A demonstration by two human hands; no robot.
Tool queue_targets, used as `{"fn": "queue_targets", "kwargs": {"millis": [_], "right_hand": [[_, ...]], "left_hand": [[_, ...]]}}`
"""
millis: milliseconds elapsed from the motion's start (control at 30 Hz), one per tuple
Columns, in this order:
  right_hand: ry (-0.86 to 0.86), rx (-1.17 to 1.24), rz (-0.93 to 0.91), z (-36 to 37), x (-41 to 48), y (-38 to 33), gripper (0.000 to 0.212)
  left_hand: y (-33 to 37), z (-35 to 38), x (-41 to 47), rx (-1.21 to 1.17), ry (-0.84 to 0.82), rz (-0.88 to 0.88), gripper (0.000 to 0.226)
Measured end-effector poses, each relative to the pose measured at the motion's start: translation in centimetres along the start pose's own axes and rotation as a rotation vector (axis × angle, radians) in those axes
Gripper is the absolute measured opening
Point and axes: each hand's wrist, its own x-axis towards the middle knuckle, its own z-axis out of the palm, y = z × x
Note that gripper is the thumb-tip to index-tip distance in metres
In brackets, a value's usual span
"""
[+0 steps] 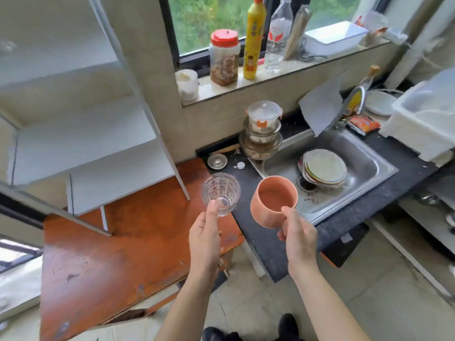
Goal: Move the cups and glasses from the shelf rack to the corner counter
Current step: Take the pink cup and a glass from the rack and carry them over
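My left hand grips a clear faceted glass by its lower side, mouth tilted toward me. In my right hand is a pink cup, thumb on its near rim. Both are held in the air above the dark corner counter, just right of the orange table's edge. The white shelf rack stands on the orange wooden table to the left; its visible shelves show nothing on them.
A steel sink with stacked plates lies to the right. Stacked lidded containers and a small metal lid sit in the corner. Jars and bottles line the windowsill. A white bin stands far right.
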Motion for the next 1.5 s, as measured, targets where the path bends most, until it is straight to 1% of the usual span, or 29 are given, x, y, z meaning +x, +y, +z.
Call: {"fn": "queue_targets", "kwargs": {"millis": [67, 133, 167, 233, 267, 433, 533, 567, 667, 800, 833, 967, 1067, 1167, 1233, 1300, 1500], "right_hand": [[0.062, 0.062, -0.022, -3.5, 0.6, -1.0, 0.036], [0.107, 0.112, -0.050, -7.4, 1.5, -1.8, 0.037], [0.127, 0.136, -0.062, -9.6, 1.9, -2.2, 0.036], [0.175, 0.185, -0.085, -14.5, 3.0, -2.9, 0.035], [0.203, 0.208, -0.104, -17.2, 3.7, -3.1, 0.033], [0.348, 0.238, -0.166, -32.6, 6.5, -3.2, 0.034], [0.451, 0.265, -0.168, -41.6, 7.7, -3.5, 0.038], [0.496, 0.275, -0.157, -44.6, 8.1, -3.4, 0.039], [0.599, 0.273, -0.113, -51.9, 8.8, -3.0, 0.041], [0.764, 0.294, -0.039, -61.1, 10.2, -1.0, 0.041], [0.805, 0.308, -0.017, -63.2, 10.6, -0.5, 0.041], [0.946, 0.339, 0.038, -71.6, 12.3, 1.4, 0.048], [1.033, 0.329, 0.077, -78.4, 14.6, 2.0, 0.053], [1.134, 0.340, 0.095, -85.2, 17.6, 1.6, 0.052], [1.191, 0.353, 0.103, -89.5, 19.3, 1.0, 0.052], [1.228, 0.349, 0.107, -93.9, 20.5, 0.6, 0.054], [1.347, 0.442, 0.096, -104.7, 22.4, 0.8, 0.052]], "left_hand": [[1.0, 3.2, -1.6, 0.008, -0.099, 0.039, 0.047], [1.9, 6.9, -3.5, 0.009, -0.198, 0.065, 0.057], [2.2, 8.8, -4.5, 0.024, -0.216, 0.072, 0.055], [2.6, 13.2, -6.6, 0.054, -0.236, 0.109, 0.038], [2.8, 15.7, -7.9, 0.062, -0.259, 0.137, 0.034], [2.5, 29.6, -15.7, 0.074, -0.449, 0.180, 0.036], [1.8, 37.7, -20.5, 0.079, -0.573, 0.217, 0.049], [1.6, 40.5, -22.3, 0.100, -0.613, 0.219, 0.047], [0.7, 47.5, -26.5, 0.145, -0.723, 0.215, 0.031], [-1.7, 56.3, -31.1, 0.162, -0.889, 0.155, 0.030], [-2.4, 58.4, -32.1, 0.169, -0.934, 0.139, 0.031], [-5.5, 67.4, -35.9, 0.263, -1.092, 0.110, 0.047], [-7.5, 74.9, -39.3, 0.285, -1.208, 0.070, 0.045], [-9.0, 82.7, -42.9, 0.274, -1.275, 0.027, 0.055], [-9.4, 87.8, -45.2, 0.301, -1.315, -0.012, 0.050], [-9.5, 92.6, -47.7, 0.344, -1.378, -0.024, 0.038], [-10.0, 104.0, -55.3, 0.411, -1.471, -0.002, 0.044]]}}
